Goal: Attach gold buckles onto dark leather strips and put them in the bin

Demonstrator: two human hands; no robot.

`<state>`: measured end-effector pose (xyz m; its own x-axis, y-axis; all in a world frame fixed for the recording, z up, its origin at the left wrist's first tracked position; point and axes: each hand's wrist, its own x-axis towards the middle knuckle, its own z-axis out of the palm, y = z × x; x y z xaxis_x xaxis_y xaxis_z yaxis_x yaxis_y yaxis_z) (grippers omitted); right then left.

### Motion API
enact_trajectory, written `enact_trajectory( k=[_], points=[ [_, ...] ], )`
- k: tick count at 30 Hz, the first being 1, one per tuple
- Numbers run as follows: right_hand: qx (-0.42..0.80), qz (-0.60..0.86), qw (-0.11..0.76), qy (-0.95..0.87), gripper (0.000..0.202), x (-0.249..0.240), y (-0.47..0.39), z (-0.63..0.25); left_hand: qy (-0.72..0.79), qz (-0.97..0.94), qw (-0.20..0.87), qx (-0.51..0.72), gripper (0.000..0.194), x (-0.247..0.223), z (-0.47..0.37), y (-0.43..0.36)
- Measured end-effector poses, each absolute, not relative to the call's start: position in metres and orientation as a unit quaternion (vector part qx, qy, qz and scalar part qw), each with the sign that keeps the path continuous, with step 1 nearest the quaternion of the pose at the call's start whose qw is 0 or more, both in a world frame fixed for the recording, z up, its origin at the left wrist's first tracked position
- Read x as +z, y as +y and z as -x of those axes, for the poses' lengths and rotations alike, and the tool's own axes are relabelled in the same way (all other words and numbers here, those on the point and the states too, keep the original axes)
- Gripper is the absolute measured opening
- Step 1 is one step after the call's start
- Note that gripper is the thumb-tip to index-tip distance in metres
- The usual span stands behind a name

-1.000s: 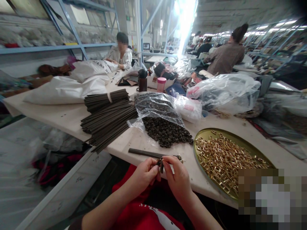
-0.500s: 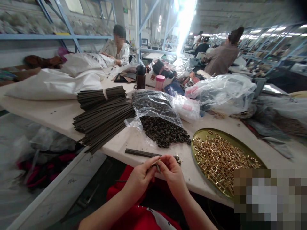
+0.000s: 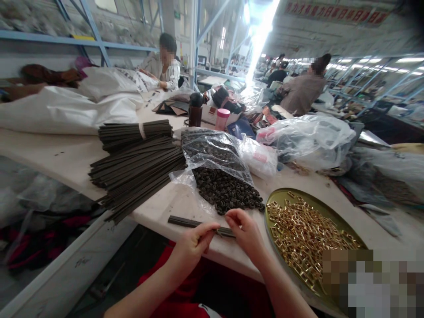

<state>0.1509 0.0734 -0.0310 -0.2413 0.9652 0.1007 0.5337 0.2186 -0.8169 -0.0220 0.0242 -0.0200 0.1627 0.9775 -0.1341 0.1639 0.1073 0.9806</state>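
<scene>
My left hand [image 3: 198, 240] is closed in a pinch at the table's front edge. From its fingertips a small end of a dark strap [image 3: 217, 231] pokes out, mostly hidden by the fingers. My right hand [image 3: 244, 229] is just to the right, apart from the left, its fingers bent together near the black loops [image 3: 227, 190]; anything between them is too small to make out. Behind both hands lie narrow dark strips [image 3: 183, 221] along the table edge. The loops spill from a clear plastic bag [image 3: 215, 148]. Gold buckles [image 3: 304, 234] fill a round tray [image 3: 276, 196] on the right.
Bundled dark strips [image 3: 135, 163] fan out at left, over the table edge. Farther back stand a brown bottle [image 3: 195, 110] and a pink-lidded cup [image 3: 222, 118]. White sacks [image 3: 69, 108] and plastic bags [image 3: 308, 137] lie around. Other people [image 3: 165, 66] sit or stand beyond.
My hands have come apart. The right hand has moved slightly right and up, towards the black loops, while the left keeps its pinch. The view has shifted a little.
</scene>
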Motion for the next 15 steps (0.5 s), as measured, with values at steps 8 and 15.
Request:
enact_trajectory(
  k=[8, 15],
  points=[
    [-0.047, 0.525, 0.026, -0.85, 0.013, -0.038, 0.105, -0.162, 0.511, -0.449, 0.613, 0.403, 0.035, -0.03, 0.023, 0.027],
    [-0.037, 0.533, 0.046, -0.844, 0.019, -0.044, 0.108, -0.164, 0.511, -0.468, 0.606, 0.391, 0.042, -0.023, 0.009, 0.02]
  ],
)
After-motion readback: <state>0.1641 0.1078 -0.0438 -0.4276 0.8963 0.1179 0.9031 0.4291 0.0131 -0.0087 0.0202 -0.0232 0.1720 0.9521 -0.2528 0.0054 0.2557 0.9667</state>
